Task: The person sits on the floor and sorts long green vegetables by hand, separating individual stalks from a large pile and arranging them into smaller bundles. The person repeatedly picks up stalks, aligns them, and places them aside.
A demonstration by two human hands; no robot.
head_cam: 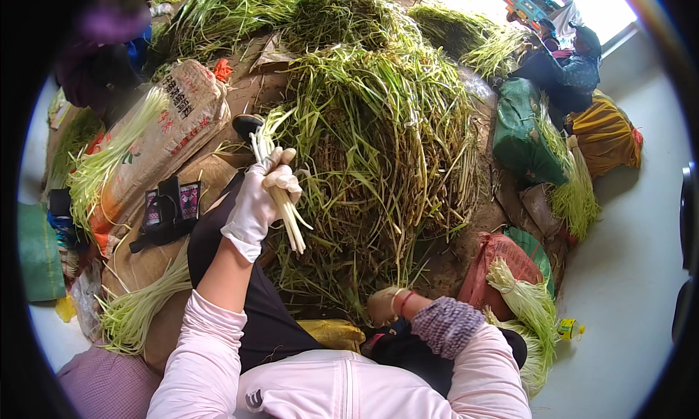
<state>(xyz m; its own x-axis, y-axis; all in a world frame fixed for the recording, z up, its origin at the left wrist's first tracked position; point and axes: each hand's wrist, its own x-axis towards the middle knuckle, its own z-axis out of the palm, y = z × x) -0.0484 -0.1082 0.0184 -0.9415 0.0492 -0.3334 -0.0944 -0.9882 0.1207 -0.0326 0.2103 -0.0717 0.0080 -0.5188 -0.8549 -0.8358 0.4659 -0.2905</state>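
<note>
In the head view my left hand [267, 184], in a white glove, grips a small bunch of pale-stemmed leafy greens [295, 228], its stems slanting down to the right. A large heap of long green stalks [377, 140], brown and muddy in places, lies before me. My right hand [382, 307] is low at the near edge of this heap, close to some thin stalks; its fingers are partly hidden, and whether they hold anything is unclear. Trimmed bundles of pale stalks lie at my left [147, 304] and on my right [527, 320].
A printed woven sack [185, 118] with a stalk bundle on it stands at left. Green [519, 129] and yellow [606, 132] sacks are at right, near a seated person [579, 69]. Another person [98, 64] sits upper left. A yellow-labelled bottle [569, 329] lies on the floor.
</note>
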